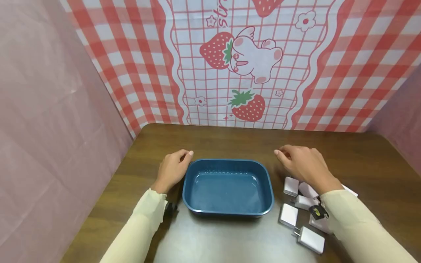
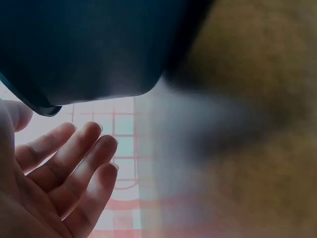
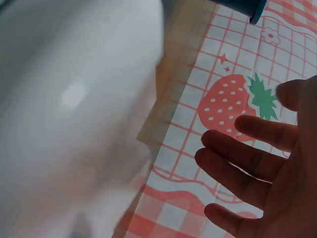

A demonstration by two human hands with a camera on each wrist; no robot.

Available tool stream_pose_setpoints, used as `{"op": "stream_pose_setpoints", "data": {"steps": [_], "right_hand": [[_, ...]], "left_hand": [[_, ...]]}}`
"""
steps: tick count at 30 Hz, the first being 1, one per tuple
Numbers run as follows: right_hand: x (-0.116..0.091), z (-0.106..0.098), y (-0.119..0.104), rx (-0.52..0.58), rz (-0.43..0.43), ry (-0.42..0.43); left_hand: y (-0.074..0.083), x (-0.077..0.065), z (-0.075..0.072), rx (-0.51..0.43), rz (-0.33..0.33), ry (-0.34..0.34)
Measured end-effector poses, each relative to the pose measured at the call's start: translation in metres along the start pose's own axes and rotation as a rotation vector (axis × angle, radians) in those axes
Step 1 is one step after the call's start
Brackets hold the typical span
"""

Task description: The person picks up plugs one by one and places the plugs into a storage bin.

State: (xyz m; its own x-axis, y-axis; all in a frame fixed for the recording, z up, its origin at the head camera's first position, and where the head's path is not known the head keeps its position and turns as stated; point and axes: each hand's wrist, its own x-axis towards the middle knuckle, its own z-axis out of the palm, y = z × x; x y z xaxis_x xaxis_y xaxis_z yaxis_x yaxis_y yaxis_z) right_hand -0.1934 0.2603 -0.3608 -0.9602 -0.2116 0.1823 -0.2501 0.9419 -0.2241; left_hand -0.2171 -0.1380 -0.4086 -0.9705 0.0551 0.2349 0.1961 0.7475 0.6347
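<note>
A strawberry-print cloth hangs behind a brown wood-grain table

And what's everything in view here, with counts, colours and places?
dish: one, blue, on the table
chargers: at least six, white to pale pink, right of dish
table: one, brown, beneath the dish
printed cloth: one, red-and-white, behind table
drapes: count unclear, pink, left and right edges
wrist devices: two, mostly black, one per wrist
sleeves: two, pale yellow, one per arm
left grip: one, bare, by dish's left end
right grip: one, bare, just beyond chargers
</note>
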Motion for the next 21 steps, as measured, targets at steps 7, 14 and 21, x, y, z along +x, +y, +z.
{"op": "stream_pose_setpoints", "data": {"steps": [7, 14, 21], "right_hand": [[-0.024, 0.006, 0.002, 0.013, 0.023, -0.015], [-0.036, 0.002, -0.001, -0.032, 0.059, -0.046], [-0.057, 0.001, -0.001, -0.102, 0.083, -0.092]], "left_hand": [[-0.001, -0.016, 0.002, -0.010, -0.040, -0.010], [0.015, -0.029, -0.005, 0.008, -0.072, -0.073], [0.024, -0.041, -0.005, 0.143, -0.084, -0.080]]}}
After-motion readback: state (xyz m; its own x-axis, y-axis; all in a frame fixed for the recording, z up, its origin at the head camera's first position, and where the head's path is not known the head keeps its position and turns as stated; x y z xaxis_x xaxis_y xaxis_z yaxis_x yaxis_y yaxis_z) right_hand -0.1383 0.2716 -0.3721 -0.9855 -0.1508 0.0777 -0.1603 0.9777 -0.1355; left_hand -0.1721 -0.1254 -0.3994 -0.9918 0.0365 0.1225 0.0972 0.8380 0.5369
